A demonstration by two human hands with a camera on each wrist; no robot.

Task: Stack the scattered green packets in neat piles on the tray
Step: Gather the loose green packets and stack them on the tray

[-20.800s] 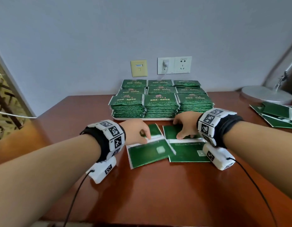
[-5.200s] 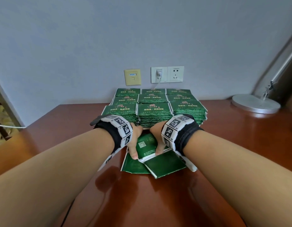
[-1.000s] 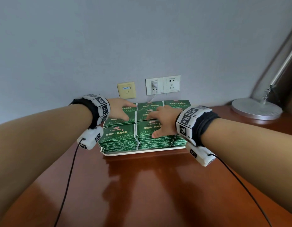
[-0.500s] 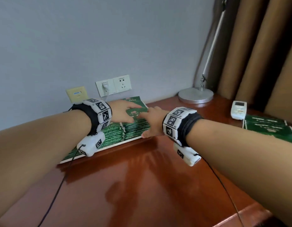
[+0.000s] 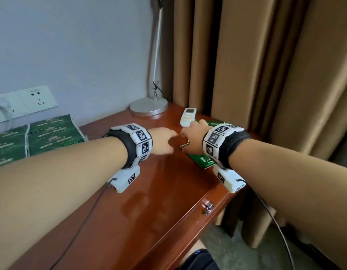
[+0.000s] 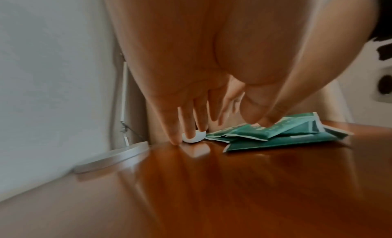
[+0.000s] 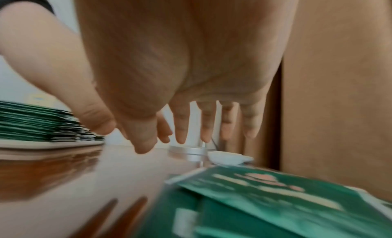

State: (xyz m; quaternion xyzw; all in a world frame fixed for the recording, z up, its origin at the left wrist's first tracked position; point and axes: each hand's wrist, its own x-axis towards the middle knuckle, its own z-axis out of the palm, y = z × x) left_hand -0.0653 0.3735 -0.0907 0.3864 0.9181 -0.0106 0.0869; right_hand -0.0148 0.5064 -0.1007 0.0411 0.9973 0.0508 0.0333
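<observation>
**A:** ok so what are the hands doing here?

**B:** both reach toward the far right corner of the desk [image 5: 149, 201]. The right hand [image 5: 195, 136] is spread, fingers straight and apart, palm down, gripping nothing. It hovers over the loose packets [image 7: 275, 204]; the wrist view shows them lying right under it, and I see no contact.

**A:** and the left one?

**B:** the left hand [image 5: 163, 140] is loose too, fingers straight with small gaps, holding nothing. In its wrist view the fingertips [image 6: 175, 137] point down at the desk near the remote [image 5: 188, 116], but it's blurry, so I can't tell if they touch the wood. The loose packets [image 6: 275, 134] sit just past that hand's thumb, overlapping each other in a messy heap.

**A:** where's the rest of the stuff?

**B:** the stacks [image 5: 32, 137] are off to the left against the wall, well apart from both hands. The right wrist view shows them sitting on the tray [image 7: 53, 145], piled pretty even. The loose packets sit near the curtain [image 5: 266, 65], just beside the remote, with the lamp base [image 5: 148, 107] behind that. There's an outlet [image 5: 22, 102] above the stacks.
</observation>
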